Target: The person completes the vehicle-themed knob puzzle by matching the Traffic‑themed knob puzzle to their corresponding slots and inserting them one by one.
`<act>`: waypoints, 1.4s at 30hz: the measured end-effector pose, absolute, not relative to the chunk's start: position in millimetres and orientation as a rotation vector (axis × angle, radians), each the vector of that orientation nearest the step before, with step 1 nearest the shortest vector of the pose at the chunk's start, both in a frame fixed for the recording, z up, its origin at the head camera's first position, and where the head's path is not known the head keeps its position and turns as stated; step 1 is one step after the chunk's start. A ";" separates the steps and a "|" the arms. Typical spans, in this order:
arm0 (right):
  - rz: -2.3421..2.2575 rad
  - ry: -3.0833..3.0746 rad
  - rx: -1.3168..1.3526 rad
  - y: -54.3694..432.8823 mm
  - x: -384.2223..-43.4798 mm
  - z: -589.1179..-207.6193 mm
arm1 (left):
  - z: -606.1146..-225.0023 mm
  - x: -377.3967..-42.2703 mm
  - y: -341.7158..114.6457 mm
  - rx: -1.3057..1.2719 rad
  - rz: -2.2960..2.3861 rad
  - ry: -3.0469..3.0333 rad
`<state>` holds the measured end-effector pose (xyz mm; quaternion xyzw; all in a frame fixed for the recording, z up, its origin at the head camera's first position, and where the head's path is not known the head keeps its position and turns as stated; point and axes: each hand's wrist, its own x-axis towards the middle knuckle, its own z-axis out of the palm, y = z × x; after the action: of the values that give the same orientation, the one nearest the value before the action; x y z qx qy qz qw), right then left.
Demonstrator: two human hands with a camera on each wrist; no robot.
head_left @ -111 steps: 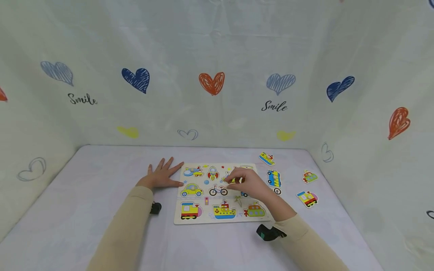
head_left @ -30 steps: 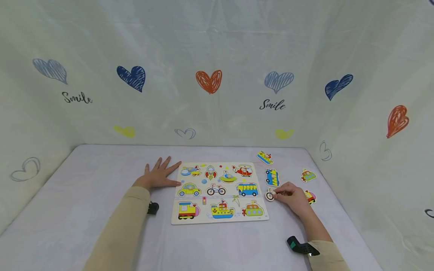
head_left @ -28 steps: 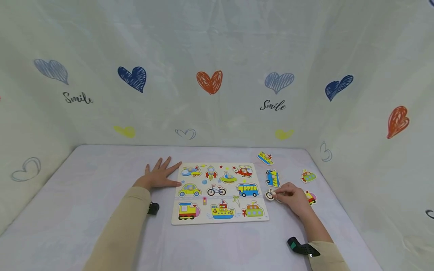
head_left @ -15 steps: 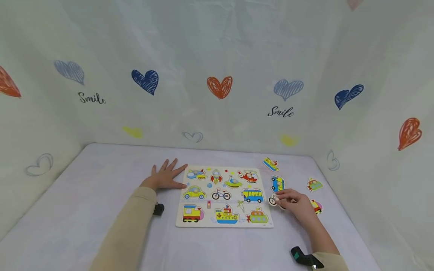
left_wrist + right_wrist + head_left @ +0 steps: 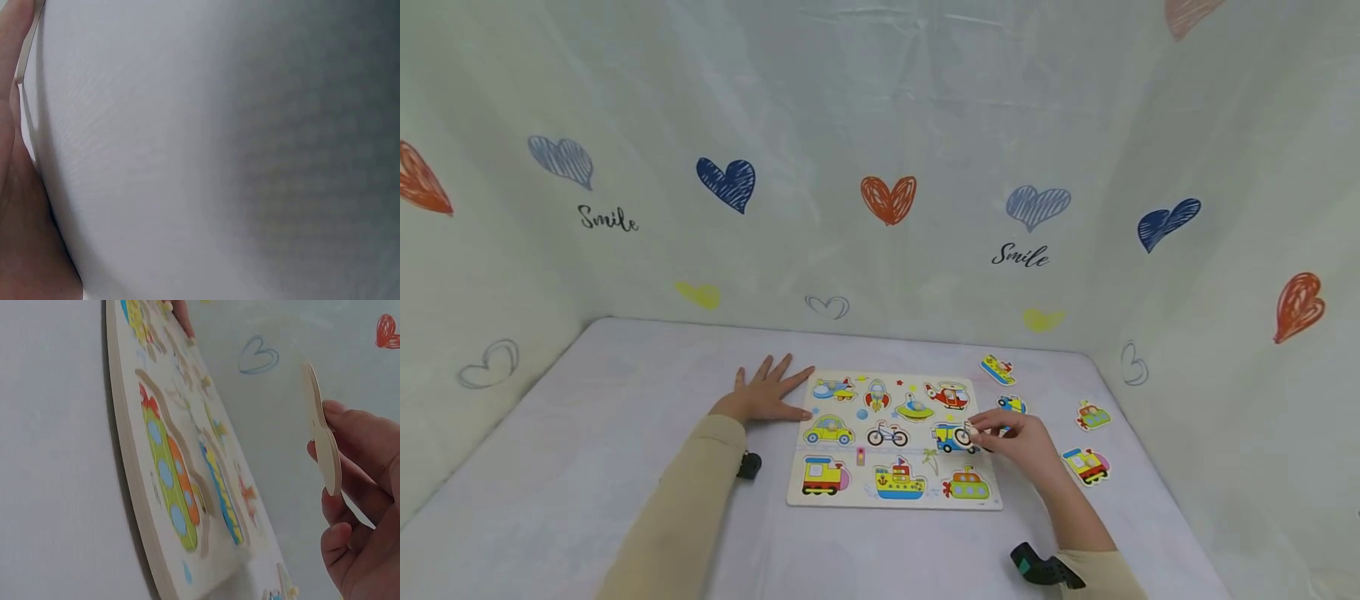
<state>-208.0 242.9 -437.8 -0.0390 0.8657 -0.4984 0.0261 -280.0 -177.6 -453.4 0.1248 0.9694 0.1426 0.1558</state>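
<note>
My left hand rests with spread fingers on the table at the left edge of a white puzzle board printed with vehicles. At the edge of the left wrist view, part of that hand shows. My right hand pinches a bicycle puzzle piece between thumb and fingers. The piece is over the right part of the board, in front of the bus picture. In the right wrist view the piece appears edge-on, raised off the board. The bicycle picture lies at the board's middle.
To the right of the board lie a boat piece, a partly hidden bus piece, a submarine piece and a train piece. A white curtain with printed hearts stands behind the table.
My right hand went from over the board to the bicycle piece on its right, took hold of it, and has brought it left over the board. The left hand stays in place.
</note>
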 end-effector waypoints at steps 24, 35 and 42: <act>-1.702 2.518 -0.111 145.2 -232.5 -463.2 | -454.8 -281.8 -178.7 0.351 0.415 2.765; -1.787 2.465 -0.104 125.1 -237.4 -478.0 | -453.2 -281.7 -178.0 0.348 0.394 2.759; -1.729 2.507 -0.090 123.6 -239.3 -481.1 | -453.8 -282.9 -177.9 0.346 0.388 2.765</act>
<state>-239.3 123.6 -481.1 -0.0295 0.8219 -0.5669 0.0474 -282.9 -177.9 -453.8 0.1214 0.9695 0.1362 0.1635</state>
